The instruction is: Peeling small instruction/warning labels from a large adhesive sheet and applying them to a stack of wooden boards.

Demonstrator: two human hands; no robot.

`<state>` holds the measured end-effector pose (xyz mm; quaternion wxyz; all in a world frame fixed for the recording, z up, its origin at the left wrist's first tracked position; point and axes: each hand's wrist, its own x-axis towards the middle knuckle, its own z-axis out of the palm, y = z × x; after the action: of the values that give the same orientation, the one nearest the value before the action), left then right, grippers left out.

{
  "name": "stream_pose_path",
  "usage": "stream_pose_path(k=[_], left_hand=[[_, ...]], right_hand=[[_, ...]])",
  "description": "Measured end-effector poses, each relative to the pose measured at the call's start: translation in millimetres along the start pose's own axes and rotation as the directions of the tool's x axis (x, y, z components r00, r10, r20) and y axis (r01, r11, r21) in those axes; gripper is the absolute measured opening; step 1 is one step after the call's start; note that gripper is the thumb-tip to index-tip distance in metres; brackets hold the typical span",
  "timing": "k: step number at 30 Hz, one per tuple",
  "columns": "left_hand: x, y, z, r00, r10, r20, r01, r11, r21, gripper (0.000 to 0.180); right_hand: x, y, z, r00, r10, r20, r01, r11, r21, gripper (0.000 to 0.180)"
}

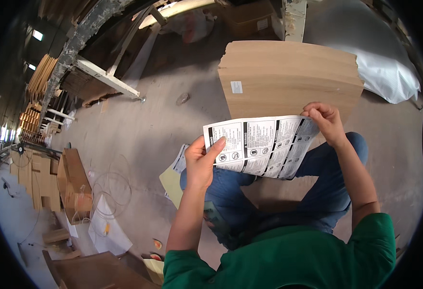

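Observation:
A printed white sheet of labels [262,144], divided into boxes with black bands and small pictograms, is stretched between my hands above my knees. My left hand [202,161] grips its left edge, thumb on top. At the upper right corner, my right hand [326,123] pinches the sheet between thumb and fingers. The sheet's right side bends and sags a little. Just beyond it stands a brown cardboard piece [288,72] with a small white sticker [236,87]; the sheet hides its lower edge. By my left knee, pale yellow paper [171,185] lies on the floor.
Open brown cartons [75,183] and a white sheet [108,229] lie to the left, near a loose coil of strap [111,192]. A white metal leg [108,79] reaches the floor at upper left. White plastic wrapping [387,77] spreads at upper right.

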<state>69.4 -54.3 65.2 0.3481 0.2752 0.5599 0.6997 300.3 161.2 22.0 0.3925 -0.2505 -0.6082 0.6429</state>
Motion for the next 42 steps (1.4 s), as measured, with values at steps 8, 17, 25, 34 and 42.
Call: stream_pose_path(k=[8, 17, 25, 34, 42], left_hand=[[0, -1, -9, 0.998, 0.004, -0.059, 0.004, 0.990, 0.141, 0.025], [-2, 10, 4, 0.987, 0.025, -0.161, -0.026, 1.000, 0.000, 0.019], [-10, 11, 29, 0.956, 0.135, -0.262, -0.128, 0.991, 0.041, 0.015], [-21, 10, 43, 0.969, 0.243, -0.047, -0.219, 0.928, 0.300, 0.015], [-25, 11, 36, 0.976, 0.188, 0.106, -0.210, 0.940, 0.270, 0.018]], right_hand=[[6, 3, -13, 0.958, 0.223, 0.180, -0.198, 0.969, -0.148, 0.019], [5, 1, -16, 0.856, 0.350, 0.379, -0.380, 0.925, 0.004, 0.022], [-3, -35, 23, 0.824, -0.418, 0.383, 0.567, 0.621, -0.541, 0.019], [-19, -40, 107, 0.683, -0.648, 0.338, 0.730, 0.614, -0.300, 0.030], [-15, -45, 97, 0.707, -0.558, 0.434, 0.687, 0.686, -0.238, 0.021]])
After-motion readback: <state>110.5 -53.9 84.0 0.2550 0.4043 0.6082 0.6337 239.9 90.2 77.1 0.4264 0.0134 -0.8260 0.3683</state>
